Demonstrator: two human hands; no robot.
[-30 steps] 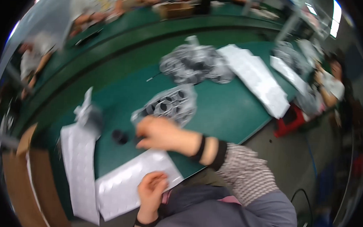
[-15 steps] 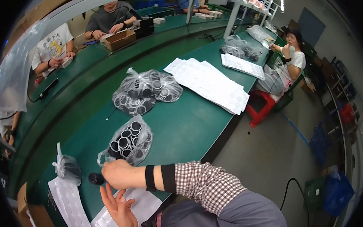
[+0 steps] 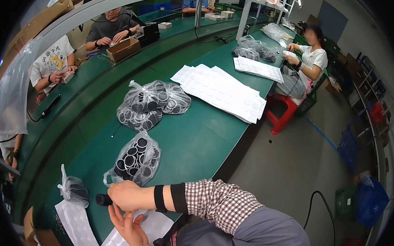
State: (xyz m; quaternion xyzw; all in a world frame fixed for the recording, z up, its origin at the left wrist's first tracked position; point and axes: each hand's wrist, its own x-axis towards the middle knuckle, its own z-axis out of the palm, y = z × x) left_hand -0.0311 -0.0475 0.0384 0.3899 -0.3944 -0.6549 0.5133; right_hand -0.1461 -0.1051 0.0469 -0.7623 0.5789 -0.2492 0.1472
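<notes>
My right hand [image 3: 128, 195] is curled over the table, back of the hand up, its fingertips hidden; whether it holds anything is not visible. Right beside it lies a short stack of black round discs [image 3: 102, 199]. Just below, my left hand [image 3: 131, 228] is palm up with fingers spread, its fingertips close to the right hand. Under it lies a white sheet of round stickers [image 3: 156, 221]. Beyond my right hand, an open clear plastic bag [image 3: 151, 170] holds many black discs with white-rimmed rings.
Tied bags of discs [image 3: 151, 105] and a knotted bag [image 3: 74, 190] stand on the green table [image 3: 196, 138]. White sticker sheets [image 3: 221, 91] lie farther back, another strip [image 3: 76, 223] at left. A cardboard box [image 3: 39, 235] sits lower left. Co-workers sit across and at right on a red stool [image 3: 281, 114].
The whole view has shifted slightly. My right hand remains beside the disc stack, and my left hand stays spread below it. The co-worker at right has lowered a raised hand.
</notes>
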